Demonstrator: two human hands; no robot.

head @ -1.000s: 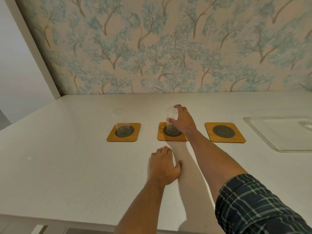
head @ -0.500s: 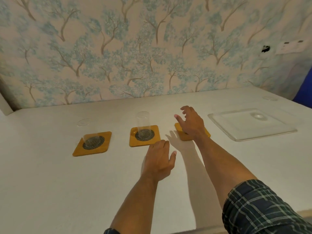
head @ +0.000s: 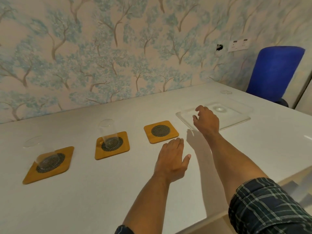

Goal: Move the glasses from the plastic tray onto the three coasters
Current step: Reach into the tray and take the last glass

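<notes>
Three wooden coasters with black mesh centres lie in a row on the white table. A clear glass (head: pixel 40 152) stands on the left coaster (head: pixel 32 174) and another clear glass (head: pixel 108 132) on the middle coaster (head: pixel 101 154). The right coaster (head: pixel 161 131) is bare. To its right lies the clear plastic tray (head: pixel 236 123), and a third glass (head: pixel 220 109), barely visible, stands in it. My right hand (head: pixel 206 121) hovers over the tray's near left part with fingers apart, a short way from that glass. My left hand (head: pixel 172 159) rests flat on the table just in front of the right coaster.
A tree-patterned wall runs along the table's far side. A blue chair (head: pixel 276 71) stands past the table's far right corner, below a wall socket (head: pixel 238 45). The table's near right edge (head: pixel 253 186) runs close to my right forearm.
My right hand let go of the glass on the middle coaster and moved right, past the bare coaster, to the tray. The view swung right; my left hand stayed flat on the table.
</notes>
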